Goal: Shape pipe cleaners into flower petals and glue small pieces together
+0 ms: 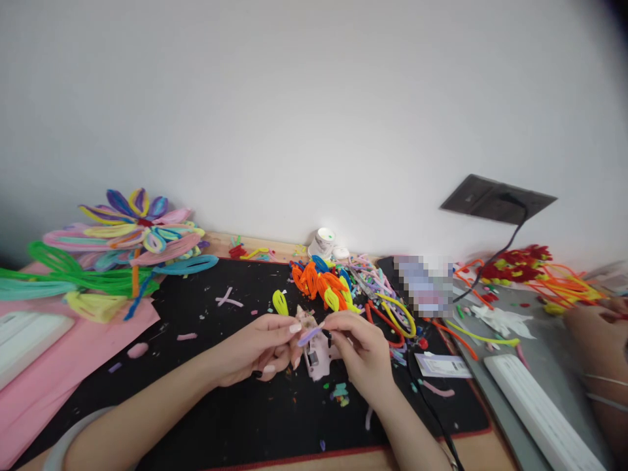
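Observation:
Between my two hands is a short purple piece of pipe cleaner (310,335), pinched at both ends. My left hand (267,343) closes thumb and finger at its left end, and my right hand (360,347) grips the right end. Below them lies a small pale pink device with a dark square (318,363), partly hidden by my fingers. Just behind my hands sit a yellow-green pipe cleaner loop (280,302) and bundled orange pipe cleaner loops (318,284). Crossed lilac pieces (229,298) rest on the black mat (196,405) to the left.
A large pipe cleaner flower (142,226) and green bundles (83,268) stand at left on pink paper (44,392). A white tub (322,242) is by the wall. At right, another person's hand (601,340) is near a long white box (542,412); a black cable (434,415) crosses the mat.

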`<state>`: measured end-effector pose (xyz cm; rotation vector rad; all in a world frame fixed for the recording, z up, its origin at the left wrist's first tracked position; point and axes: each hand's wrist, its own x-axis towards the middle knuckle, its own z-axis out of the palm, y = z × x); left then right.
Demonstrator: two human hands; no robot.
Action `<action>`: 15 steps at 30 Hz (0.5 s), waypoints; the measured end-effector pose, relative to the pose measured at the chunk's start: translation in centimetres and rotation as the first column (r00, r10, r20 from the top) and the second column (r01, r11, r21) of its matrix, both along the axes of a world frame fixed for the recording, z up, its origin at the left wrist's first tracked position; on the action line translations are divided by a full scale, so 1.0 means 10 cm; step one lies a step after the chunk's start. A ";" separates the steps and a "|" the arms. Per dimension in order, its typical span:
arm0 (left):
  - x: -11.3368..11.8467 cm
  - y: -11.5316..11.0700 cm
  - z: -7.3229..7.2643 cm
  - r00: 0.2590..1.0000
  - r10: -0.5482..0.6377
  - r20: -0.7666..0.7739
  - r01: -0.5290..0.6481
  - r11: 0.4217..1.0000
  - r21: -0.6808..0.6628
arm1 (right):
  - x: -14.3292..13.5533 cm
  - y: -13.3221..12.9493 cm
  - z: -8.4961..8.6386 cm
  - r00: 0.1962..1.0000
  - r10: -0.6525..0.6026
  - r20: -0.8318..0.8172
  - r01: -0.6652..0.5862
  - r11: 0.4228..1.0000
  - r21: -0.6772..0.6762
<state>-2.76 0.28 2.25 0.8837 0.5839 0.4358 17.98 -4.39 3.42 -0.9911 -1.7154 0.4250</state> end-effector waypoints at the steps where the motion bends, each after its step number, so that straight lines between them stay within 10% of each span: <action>1: 0.00 0.00 0.00 1.000 -0.005 0.001 0.005 1.000 -0.003 | 0.00 0.00 0.00 1.000 0.010 0.000 -0.010 1.000 -0.008; 15: 0.02 0.00 -0.04 0.998 0.052 -0.028 -0.046 0.981 0.186 | 0.01 0.01 -0.03 0.995 0.035 -0.092 -0.050 0.986 -0.162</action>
